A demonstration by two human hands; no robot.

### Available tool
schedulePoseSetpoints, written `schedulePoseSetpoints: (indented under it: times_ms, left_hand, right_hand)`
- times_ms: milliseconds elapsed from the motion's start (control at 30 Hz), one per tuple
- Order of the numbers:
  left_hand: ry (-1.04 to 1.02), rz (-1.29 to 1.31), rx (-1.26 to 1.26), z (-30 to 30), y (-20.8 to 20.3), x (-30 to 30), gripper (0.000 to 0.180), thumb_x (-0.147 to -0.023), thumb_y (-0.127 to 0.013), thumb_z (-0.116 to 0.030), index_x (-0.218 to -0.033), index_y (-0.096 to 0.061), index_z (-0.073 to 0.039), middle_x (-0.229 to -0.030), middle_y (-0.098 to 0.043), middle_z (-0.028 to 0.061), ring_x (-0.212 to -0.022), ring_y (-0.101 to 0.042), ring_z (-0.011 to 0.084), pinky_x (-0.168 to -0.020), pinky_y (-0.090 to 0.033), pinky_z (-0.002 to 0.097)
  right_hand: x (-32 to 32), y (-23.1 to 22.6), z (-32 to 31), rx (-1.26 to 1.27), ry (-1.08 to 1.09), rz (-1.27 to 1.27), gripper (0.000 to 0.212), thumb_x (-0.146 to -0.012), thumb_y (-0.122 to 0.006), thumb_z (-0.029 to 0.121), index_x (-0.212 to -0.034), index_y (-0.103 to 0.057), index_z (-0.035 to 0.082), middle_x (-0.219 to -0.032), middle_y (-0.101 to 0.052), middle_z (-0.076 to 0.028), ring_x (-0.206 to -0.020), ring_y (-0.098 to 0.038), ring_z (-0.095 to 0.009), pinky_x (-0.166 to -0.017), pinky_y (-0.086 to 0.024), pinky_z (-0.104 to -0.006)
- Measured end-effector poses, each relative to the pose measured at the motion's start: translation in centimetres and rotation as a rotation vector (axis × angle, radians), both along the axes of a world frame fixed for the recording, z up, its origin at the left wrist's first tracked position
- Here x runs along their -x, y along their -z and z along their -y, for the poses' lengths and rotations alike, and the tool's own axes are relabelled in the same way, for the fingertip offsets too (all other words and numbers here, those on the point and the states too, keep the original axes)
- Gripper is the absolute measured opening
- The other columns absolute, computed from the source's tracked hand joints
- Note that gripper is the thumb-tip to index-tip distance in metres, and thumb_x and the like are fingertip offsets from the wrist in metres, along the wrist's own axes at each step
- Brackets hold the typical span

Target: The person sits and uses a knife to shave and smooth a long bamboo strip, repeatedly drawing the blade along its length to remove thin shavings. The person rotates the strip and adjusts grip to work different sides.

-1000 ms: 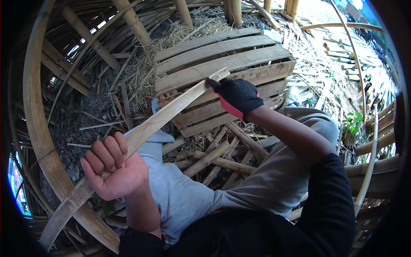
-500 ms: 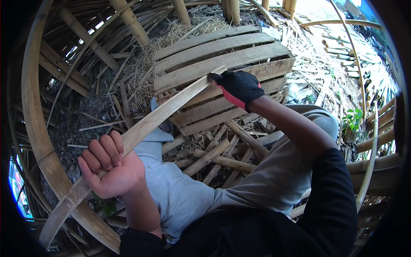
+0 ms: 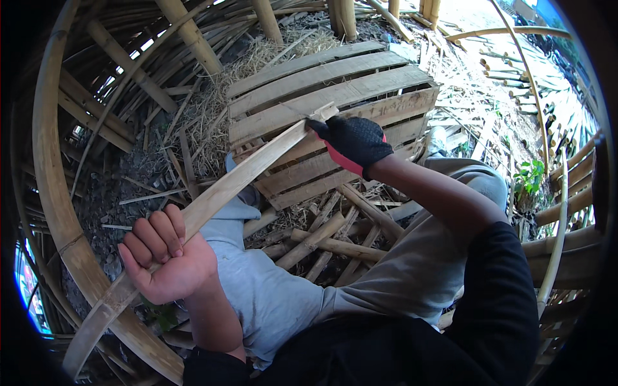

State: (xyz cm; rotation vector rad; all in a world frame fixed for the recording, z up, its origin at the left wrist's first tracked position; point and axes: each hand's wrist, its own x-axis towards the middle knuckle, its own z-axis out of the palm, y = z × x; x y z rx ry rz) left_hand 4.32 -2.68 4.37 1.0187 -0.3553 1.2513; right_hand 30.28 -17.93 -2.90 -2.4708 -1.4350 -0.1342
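Small shift only: the right hand (image 3: 354, 145) and the strip's far end sit a touch lower and further left in view than half a second ago; the view itself has drifted slightly too. The bamboo strip (image 3: 248, 175) runs diagonally between both hands, its tail sticking out past the left hand (image 3: 177, 260). Left is bare, fingers curled round the strip. Right, gloved black and pink, pinches near the far end; fingertips hidden, so can't tell if it holds anything else.

Risk: if the bare grip slackens, the strip could twist or slide; a raw edge could splinter into that palm.

Strip looks long, flat, pale, smooth-faced, with a rough, notched far end. Beneath and beyond the right hand, slatted wooden crate (image 3: 380, 83). Nearer than the right hand, between the legs, cut bamboo pieces (image 3: 312, 241). Outside the left hand, curved bamboo pole (image 3: 58, 193); contact with the strip unclear.
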Motion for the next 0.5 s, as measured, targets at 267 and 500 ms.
schedulePoseSetpoints:
  times_ms: [267,500]
  left_hand:
    - [-0.02,-0.004,-0.024,0.4,-0.2,-0.1,0.046,-0.105,-0.033,-0.028,-0.061,-0.026,-0.019,-0.056,-0.025,-0.0042,-0.049,-0.021,0.0096,-0.054,-0.022,0.0273]
    - [-0.016,0.0,-0.035,0.1,-0.6,-0.1,0.045,-0.105,-0.033,-0.028,-0.061,-0.025,-0.019,-0.056,-0.025,-0.0041,-0.049,-0.02,0.0094,-0.054,-0.022,0.0274]
  right_hand:
    - [2.1,-1.0,-0.1,-0.045,-0.076,-0.072,0.033,-0.1,-0.043,0.029,-0.122,-0.065,0.02,-0.089,-0.07,-0.019,-0.081,-0.07,-0.038,-0.07,-0.055,-0.048]
    - [2.4,-2.7,-0.2,0.056,-0.017,-0.183,0.042,-0.102,-0.041,0.044,-0.115,-0.068,0.016,-0.084,-0.069,-0.021,-0.081,-0.07,-0.039,-0.073,-0.054,-0.048]
